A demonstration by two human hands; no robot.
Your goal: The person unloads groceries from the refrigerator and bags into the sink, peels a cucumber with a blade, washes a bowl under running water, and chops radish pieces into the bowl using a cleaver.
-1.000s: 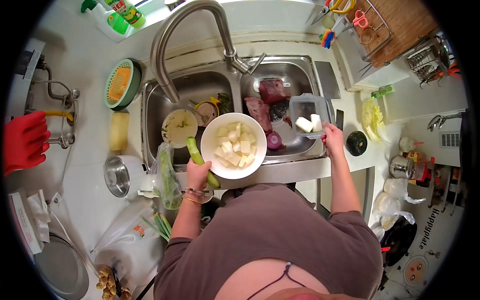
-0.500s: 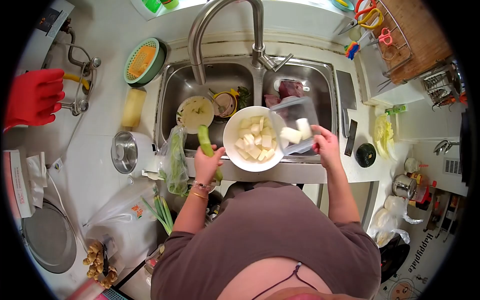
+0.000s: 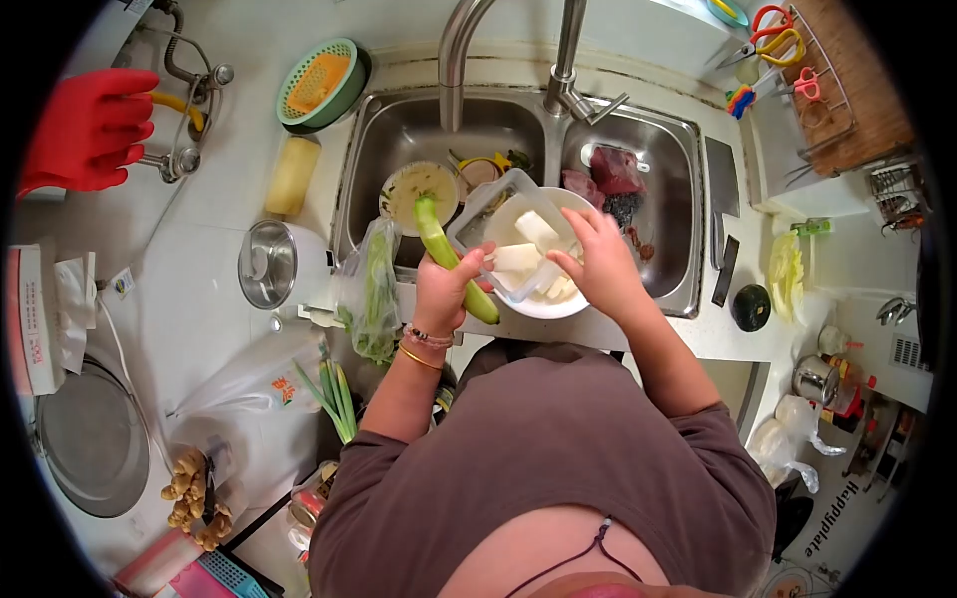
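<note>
My left hand [image 3: 446,296] is wrapped round a long green gourd [image 3: 436,237], which slants down to the right. Its thumb and fingertips also press the near edge of a clear plastic box [image 3: 490,212]. Two large white chunks [image 3: 536,231] lie in the tilted box, above a white bowl [image 3: 546,311] on the sink's front edge. More white cubes [image 3: 560,289] show in the bowl, partly covered by box and hand. My right hand [image 3: 608,264] is beside the box with its fingers apart and nothing visible in them.
The left basin [image 3: 399,130] holds a bowl of cloudy liquid [image 3: 409,189]; raw meat [image 3: 616,169] lies in the right one. The faucet [image 3: 452,80] arches over the sink. A knife [image 3: 719,204] lies at the right edge, and bagged greens [image 3: 374,299] hang over the front left.
The clear box has gone from my right hand to my left, moving left over the bowl. My right hand has let go of it and opened. The view has shifted slightly.
</note>
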